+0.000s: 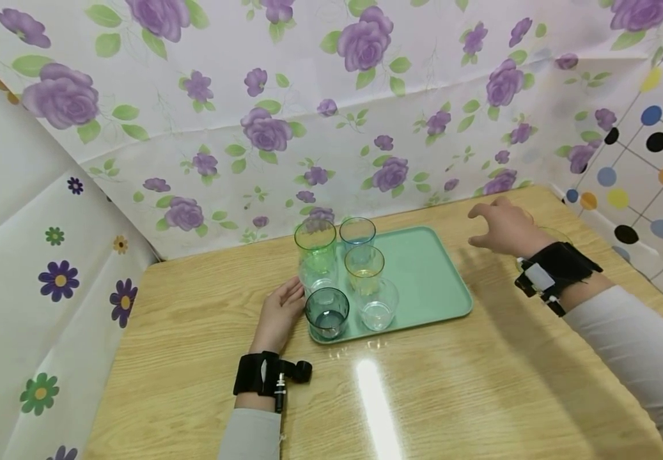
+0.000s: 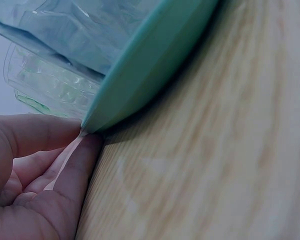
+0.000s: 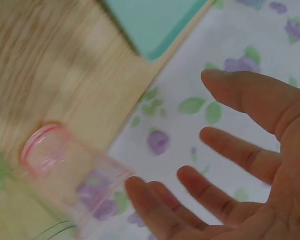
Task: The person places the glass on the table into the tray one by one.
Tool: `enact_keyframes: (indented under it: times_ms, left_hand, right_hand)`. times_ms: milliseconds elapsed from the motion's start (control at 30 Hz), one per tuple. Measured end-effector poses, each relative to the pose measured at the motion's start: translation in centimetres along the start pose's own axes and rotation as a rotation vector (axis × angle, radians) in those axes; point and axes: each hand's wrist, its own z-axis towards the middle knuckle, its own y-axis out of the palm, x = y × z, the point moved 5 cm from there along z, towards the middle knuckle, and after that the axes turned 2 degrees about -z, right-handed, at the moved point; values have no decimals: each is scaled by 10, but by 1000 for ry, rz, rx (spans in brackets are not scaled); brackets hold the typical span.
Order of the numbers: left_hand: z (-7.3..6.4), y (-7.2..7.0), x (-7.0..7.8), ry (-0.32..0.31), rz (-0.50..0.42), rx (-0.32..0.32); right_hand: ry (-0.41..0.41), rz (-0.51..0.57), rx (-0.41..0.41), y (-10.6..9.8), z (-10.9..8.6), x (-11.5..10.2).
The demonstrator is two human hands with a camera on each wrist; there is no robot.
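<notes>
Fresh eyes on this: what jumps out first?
Probably the mint-green tray on the wooden table, with six see-through glasses crowded onto its left part. Next, the purple-rose backdrop behind it. Then the hands: the left hand pinching the tray's left edge, the right hand open, right of the tray, near a pink glass.

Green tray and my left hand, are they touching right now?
Touching. The left wrist view shows it: the left hand meets the rim of the green tray at fingertips, pinching it with no gap visible.
</notes>
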Motion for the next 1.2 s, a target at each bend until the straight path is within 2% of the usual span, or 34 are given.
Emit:
enact_keyframes:
  times_ms: [167, 333, 800, 1200]
  left_hand:
    - [0, 0, 1, -2, 1, 0]
    - [-1, 1, 2, 0, -7, 2]
    - [-2, 0, 1, 6, -8, 6]
    - [-1, 0, 1, 1, -4, 9]
  right_hand:
    - [-4, 12, -5, -3, 6, 15]
    - [13, -41, 1, -7, 13, 29]
    - [124, -54, -60, -6, 22, 63]
    - [123, -44, -95, -7, 26, 76]
